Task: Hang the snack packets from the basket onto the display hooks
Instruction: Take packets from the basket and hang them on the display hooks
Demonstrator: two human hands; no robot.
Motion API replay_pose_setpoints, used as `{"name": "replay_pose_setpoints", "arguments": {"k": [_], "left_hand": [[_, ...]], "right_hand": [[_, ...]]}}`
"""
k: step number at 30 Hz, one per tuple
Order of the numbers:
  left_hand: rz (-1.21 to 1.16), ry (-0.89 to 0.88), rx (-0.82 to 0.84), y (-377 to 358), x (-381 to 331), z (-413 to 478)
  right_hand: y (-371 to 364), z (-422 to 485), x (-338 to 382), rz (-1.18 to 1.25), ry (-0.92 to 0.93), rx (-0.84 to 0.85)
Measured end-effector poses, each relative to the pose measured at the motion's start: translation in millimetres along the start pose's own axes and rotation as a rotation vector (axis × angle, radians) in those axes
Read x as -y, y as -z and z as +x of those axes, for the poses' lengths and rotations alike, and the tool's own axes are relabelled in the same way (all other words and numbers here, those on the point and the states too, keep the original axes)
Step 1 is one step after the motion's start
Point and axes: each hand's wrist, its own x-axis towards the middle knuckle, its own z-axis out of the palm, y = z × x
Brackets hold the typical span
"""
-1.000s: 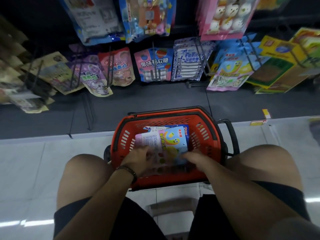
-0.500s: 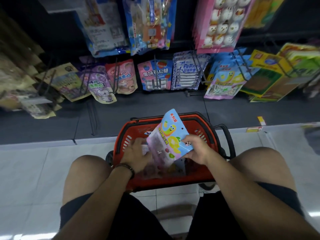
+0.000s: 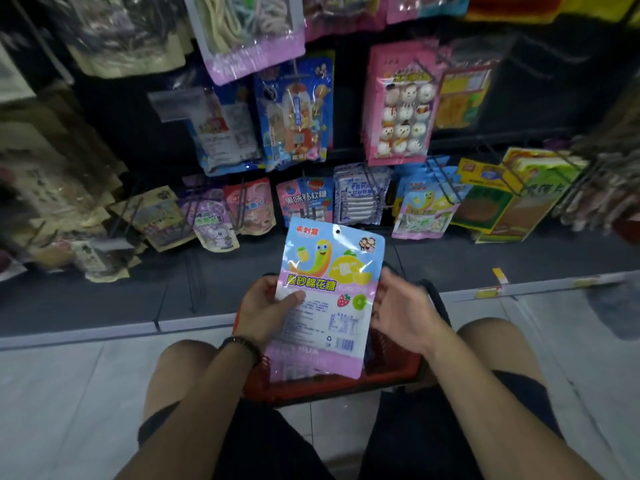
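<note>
While it stands upright over the basket, the snack packet (image 3: 329,289) shows its front: a blue top with a yellow cartoon worm and a lemon, a pink lower half with a printed label, and a small hang hole (image 3: 337,231) near the upper edge.

Hands:
- Left hand (image 3: 266,306): grips the packet's left edge, thumb laid across the front and fingers curled behind. A dark bracelet (image 3: 242,344) sits on the wrist.
- Right hand (image 3: 401,306): spread, with fingers loosely extended at the packet's right edge. The fingertips are blurred, so contact cannot be told.

Basket (image 3: 346,386): red plastic, on the floor between the person's knees, directly under the packet and largely hidden by it. Its black handle (image 3: 436,299) shows at the right.

Display, far side:
- Matching packets (image 3: 424,211) on the low row, right of centre, hung on dark wire display hooks (image 3: 446,183).
- To their left on the same row, a white-and-blue packet (image 3: 360,197) and a pink-and-blue packet (image 3: 304,199).
- Above, a pink packet of snowman sweets (image 3: 401,109) and a blue packet (image 3: 298,116).

Floor (image 3: 69,393): pale tiles on the near side, meeting the dark shelf base (image 3: 104,292).
</note>
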Motion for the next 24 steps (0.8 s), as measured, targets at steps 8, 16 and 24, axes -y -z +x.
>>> {"name": "replay_pose_setpoints", "arguments": {"k": [8,16,24], "left_hand": [[0.005,-0.089,-0.164,-30,-40,-12],[0.144,-0.353,0.028,-67,-46,-55],[-0.178,-0.183,-0.165,-40,-82,-18]], "right_hand": [[-23,-9,-4,-0.296,0.165,-0.104],[-68,-8,11,-0.741,0.475,-0.146],[-76,-8,40,-1.026,0.711,-0.212]]}}
